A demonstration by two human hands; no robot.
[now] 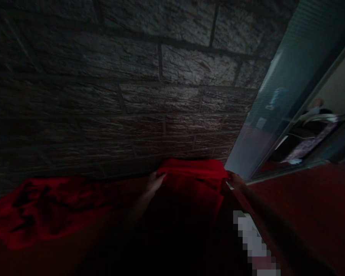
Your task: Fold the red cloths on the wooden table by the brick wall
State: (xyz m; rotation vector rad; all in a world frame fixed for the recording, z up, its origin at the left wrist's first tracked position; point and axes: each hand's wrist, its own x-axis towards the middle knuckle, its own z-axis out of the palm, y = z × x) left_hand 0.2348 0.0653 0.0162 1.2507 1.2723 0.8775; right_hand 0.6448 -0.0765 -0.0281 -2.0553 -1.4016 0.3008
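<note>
A red cloth (194, 168) is stretched between my two hands, close to the foot of the stone wall. My left hand (155, 181) pinches its left edge, fingers closed. At the opposite corner my right hand (235, 179) grips the cloth, also closed. Below the held edge more red fabric (199, 186) lies or hangs in dark shadow, its lower extent hidden. To the left a crumpled heap of red cloth (54, 207) rests on a dark surface.
A stone-block wall (138, 96) rises directly ahead. On the right stands a greyish door frame (255, 122), with a dark bag-like object (296, 142) beyond it. Reddish floor (313, 199) spreads at right. A pale, pixelated object (253, 237) lies near my right forearm.
</note>
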